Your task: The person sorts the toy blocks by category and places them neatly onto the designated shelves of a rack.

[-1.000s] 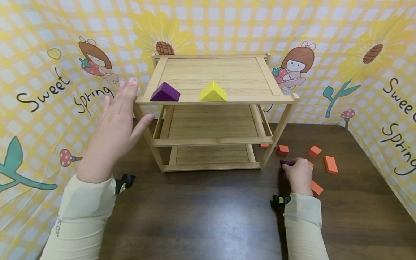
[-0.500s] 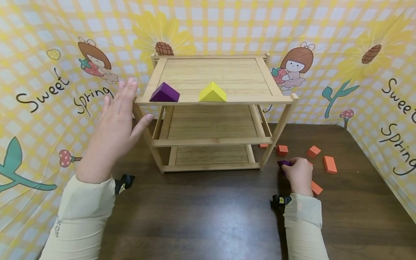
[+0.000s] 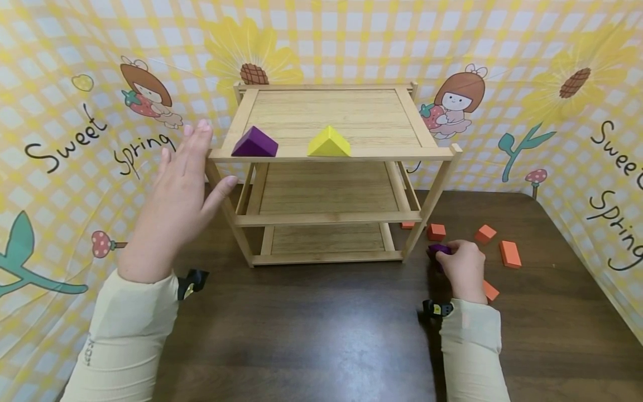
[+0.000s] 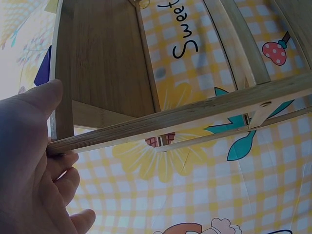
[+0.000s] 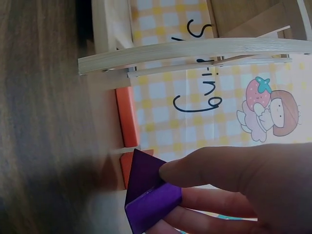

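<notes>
My right hand (image 3: pixel 463 269) pinches a purple triangular block (image 5: pixel 151 200) between thumb and fingers, low over the tabletop right of the wooden shelf rack (image 3: pixel 326 218). Orange blocks lie around that hand. At the rack's upper left front corner, my left hand (image 3: pixel 173 206) rests against the frame with fingers extended and thumb spread. In the left wrist view the thumb (image 4: pixel 48 95) lies along the front edge, the other fingers on the far side of the corner. A second purple triangular block (image 3: pixel 254 142) and a yellow triangular block (image 3: pixel 329 142) sit on the top shelf's front edge.
Orange pieces on the dark wooden table (image 3: pixel 311 335) include a cube (image 3: pixel 436 232), another small block (image 3: pixel 485 234), a longer block (image 3: pixel 510 254) and one partly under my right hand (image 3: pixel 490 290). A patterned yellow checked cloth (image 3: pixel 341 39) hangs behind and along both sides.
My right hand has shifted slightly up in the head view, and the purple block has moved a little up and left with it. My left hand stays where it was.
</notes>
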`<act>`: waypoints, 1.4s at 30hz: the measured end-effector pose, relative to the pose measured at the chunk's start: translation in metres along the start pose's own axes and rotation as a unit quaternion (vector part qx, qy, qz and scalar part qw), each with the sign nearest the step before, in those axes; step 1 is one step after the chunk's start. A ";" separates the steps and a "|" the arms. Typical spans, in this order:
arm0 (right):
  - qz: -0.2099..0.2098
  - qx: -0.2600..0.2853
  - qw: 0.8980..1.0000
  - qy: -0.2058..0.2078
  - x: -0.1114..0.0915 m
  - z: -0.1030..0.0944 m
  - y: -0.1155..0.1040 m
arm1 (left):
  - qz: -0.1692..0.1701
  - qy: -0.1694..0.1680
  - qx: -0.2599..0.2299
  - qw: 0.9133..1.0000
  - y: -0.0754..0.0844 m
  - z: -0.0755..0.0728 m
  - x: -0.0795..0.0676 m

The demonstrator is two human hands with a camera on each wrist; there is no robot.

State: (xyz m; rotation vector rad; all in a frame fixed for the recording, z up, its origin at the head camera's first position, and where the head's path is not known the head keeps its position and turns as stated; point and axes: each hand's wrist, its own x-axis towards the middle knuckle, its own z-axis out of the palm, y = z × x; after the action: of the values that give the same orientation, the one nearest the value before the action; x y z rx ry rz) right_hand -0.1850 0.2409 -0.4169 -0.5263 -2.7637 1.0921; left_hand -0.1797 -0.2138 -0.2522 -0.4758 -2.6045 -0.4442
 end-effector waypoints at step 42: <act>-0.129 0.038 0.985 0.105 -0.016 -0.025 -0.025 | 0.004 0.003 -0.003 1.000 0.000 0.000 0.000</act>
State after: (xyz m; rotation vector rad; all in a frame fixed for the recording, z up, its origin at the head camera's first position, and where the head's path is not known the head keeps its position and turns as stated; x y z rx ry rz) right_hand -0.1705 0.2341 -0.3815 -0.2481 -2.5104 1.0142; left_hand -0.1795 -0.2134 -0.2521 -0.4852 -2.5957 -0.4499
